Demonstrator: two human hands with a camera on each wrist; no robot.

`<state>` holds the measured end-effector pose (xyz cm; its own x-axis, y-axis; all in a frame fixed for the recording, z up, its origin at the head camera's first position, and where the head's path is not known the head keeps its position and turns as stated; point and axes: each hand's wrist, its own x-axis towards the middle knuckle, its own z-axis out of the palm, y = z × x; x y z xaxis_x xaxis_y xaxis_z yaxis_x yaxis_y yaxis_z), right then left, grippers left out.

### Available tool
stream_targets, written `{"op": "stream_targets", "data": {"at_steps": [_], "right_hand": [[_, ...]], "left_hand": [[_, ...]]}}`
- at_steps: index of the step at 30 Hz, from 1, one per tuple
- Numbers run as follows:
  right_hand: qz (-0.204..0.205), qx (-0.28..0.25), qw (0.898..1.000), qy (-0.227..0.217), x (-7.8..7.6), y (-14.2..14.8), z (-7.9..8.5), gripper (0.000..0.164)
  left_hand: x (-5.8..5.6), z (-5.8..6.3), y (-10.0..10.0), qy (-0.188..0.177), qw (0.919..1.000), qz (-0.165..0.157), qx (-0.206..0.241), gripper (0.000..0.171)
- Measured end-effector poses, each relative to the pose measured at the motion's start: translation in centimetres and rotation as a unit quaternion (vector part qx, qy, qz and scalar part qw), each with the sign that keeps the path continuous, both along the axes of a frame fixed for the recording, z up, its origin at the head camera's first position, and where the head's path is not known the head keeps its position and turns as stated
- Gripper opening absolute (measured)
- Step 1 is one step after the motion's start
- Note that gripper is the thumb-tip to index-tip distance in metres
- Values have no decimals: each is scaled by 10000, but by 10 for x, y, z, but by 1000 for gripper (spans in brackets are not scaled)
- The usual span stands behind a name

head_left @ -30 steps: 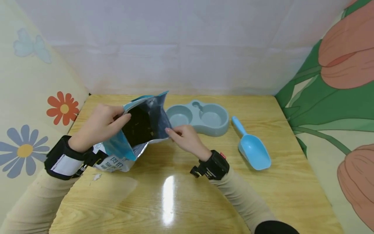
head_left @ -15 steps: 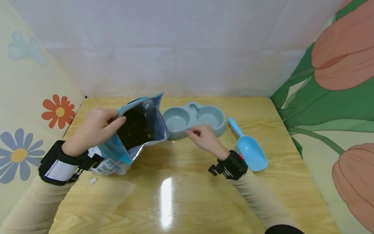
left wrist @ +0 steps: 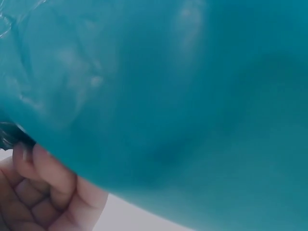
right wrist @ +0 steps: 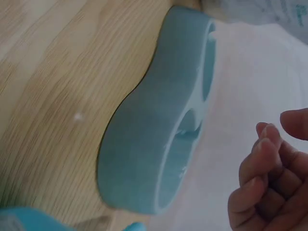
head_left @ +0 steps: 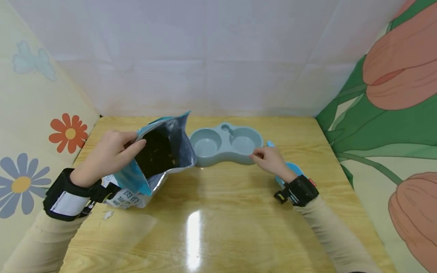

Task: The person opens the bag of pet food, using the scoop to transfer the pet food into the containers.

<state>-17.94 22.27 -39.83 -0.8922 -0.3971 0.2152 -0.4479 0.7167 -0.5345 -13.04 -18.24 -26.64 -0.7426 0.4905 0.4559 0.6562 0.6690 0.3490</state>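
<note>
My left hand (head_left: 109,157) pinches the rim of an open blue-and-white foil bag (head_left: 131,177), thumb on the inner side. Dark brown contents (head_left: 155,153) show within its silver lining. In the left wrist view the blue bag (left wrist: 168,96) fills most of the picture, with curled fingers (left wrist: 53,173) at its edge. My right hand (head_left: 271,161) is in the air, fingers loosely curled and holding nothing, above a light blue scoop (head_left: 294,168) that it partly hides. The right wrist view shows thumb and fingertips apart, beside a grey-blue double bowl (right wrist: 144,125).
The double bowl (head_left: 222,151) stands at the back middle of the wooden table (head_left: 225,223), close right of the bag. A small white scrap (head_left: 108,215) lies near the bag's base. A white backdrop and painted side panels surround the table.
My right hand has let go of the bag's right edge and moved right, past the double bowl to over the scoop. The left hand keeps its hold on the bag.
</note>
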Motion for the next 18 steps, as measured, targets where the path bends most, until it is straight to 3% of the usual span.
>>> {"op": "stream_targets", "data": {"at_steps": [10, 18], "right_hand": [[-493, 811, 9935, -628, -22, 31, -7, 17], [-153, 2103, 9772, -240, -40, 52, -6, 17]], "left_hand": [[2, 0, -1, 30, 10000, 45, -82, 38], [2, 0, 0, 35, 10000, 36, -67, 37]]}}
